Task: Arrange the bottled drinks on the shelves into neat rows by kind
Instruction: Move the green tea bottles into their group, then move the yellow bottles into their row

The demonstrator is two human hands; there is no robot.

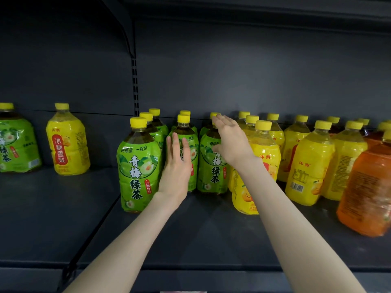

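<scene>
Green-labelled tea bottles with yellow caps stand in three short rows at the shelf's middle; the front one of the left row (137, 166) is nearest. My left hand (176, 166) lies with straight fingers against the front of the middle green bottle (186, 132). My right hand (230, 142) is spread over the shoulder of the right green bottle (211, 172), thumb on its label, fingers reaching past its neck. Yellow bottles (309, 166) stand in rows to the right, and an orange bottle (368, 187) is at the far right.
On the left section stand a lone yellow bottle (67, 142) and a green bottle (17, 142) at the frame edge. The dark shelf (190, 240) has bare room in front of the bottles. A slotted upright (135, 85) divides the back panel.
</scene>
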